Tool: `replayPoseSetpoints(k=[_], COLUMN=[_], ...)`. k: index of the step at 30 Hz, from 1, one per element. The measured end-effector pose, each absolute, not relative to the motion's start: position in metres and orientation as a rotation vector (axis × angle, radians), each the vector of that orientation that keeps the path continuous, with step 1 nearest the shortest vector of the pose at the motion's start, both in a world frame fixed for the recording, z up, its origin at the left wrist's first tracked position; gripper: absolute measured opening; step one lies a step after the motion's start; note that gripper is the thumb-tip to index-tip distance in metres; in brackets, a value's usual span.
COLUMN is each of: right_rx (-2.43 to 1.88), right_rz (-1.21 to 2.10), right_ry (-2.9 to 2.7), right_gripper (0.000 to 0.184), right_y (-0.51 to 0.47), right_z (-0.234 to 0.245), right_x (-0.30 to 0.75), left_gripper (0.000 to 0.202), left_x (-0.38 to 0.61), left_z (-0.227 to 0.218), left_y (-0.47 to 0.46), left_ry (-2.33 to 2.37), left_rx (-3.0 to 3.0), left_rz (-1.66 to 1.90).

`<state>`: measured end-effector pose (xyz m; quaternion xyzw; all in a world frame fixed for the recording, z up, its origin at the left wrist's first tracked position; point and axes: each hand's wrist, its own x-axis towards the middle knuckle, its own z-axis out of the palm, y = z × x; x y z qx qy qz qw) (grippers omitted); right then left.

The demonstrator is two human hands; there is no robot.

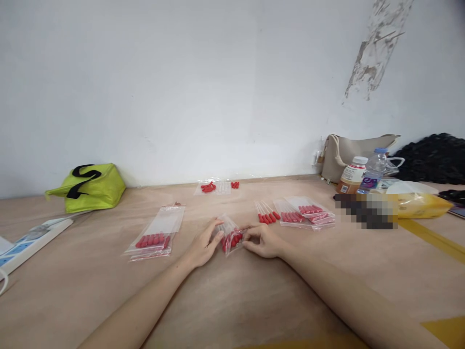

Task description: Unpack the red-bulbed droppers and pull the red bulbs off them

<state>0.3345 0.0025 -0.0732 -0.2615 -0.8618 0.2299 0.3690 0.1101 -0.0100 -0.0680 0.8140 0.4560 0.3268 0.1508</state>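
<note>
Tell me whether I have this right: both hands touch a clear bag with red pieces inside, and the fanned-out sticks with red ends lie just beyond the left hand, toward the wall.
Not quite: the head view shows the fanned-out sticks just beyond the right hand, not the left hand.

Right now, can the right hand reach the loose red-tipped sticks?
Probably yes: the red-tipped sticks lie just beyond the right hand, nothing visible between, though it's at the clear bag.

The left hand (pixel 205 245), right hand (pixel 268 241) and forearms (pixel 145 300) are bare.
</note>
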Motion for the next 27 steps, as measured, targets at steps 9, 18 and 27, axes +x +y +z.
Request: replayPoseSetpoints(k=[9,18,27], right_rx=[-0.974,-0.935,-0.935], right_rz=[0.286,0.361,0.503], right_ry=[-1.986,-2.133,-2.173], right_gripper=[0.010,0.016,0.040], right_y=[0.011,0.008,0.007], right_z=[-0.082,-0.076,-0.072], right_x=[0.331,0.330,0.329], left_gripper=[0.024,0.014,0.017], left_x=[0.101,0.107,0.109], left_z=[-0.065,-0.065,-0.061], left_y=[-0.015,-0.021,-0.021], left_ry=[1.301,1.256,1.156], left_rx=[2.563,2.443,2.471], left_rz=[0.721,0.836,0.795])
